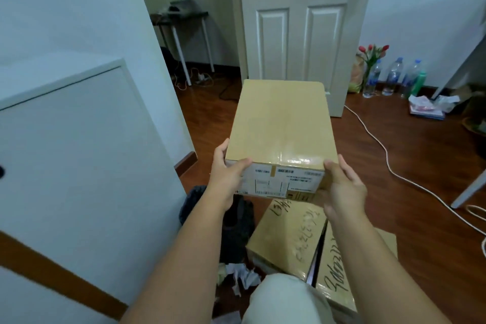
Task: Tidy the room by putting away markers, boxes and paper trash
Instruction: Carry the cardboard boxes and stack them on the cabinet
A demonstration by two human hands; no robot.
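I hold a closed brown cardboard box (281,123) in the air in front of me, its near end bearing white shipping labels. My left hand (227,175) grips its near left corner and my right hand (342,187) grips its near right corner. Below it on the wooden floor lie two more brown boxes with black handwriting, one (286,239) to the left and one (339,276) to the right. Crumpled white paper (242,276) lies on the floor beside my knee. No markers are visible.
A white cabinet (65,152) stands at my left, and a black bag (231,221) sits by it. A white door (302,18) is ahead. Water bottles (391,76), tulips (373,52) and a paper pile (428,106) sit along the right wall. A white cable (389,160) crosses the floor.
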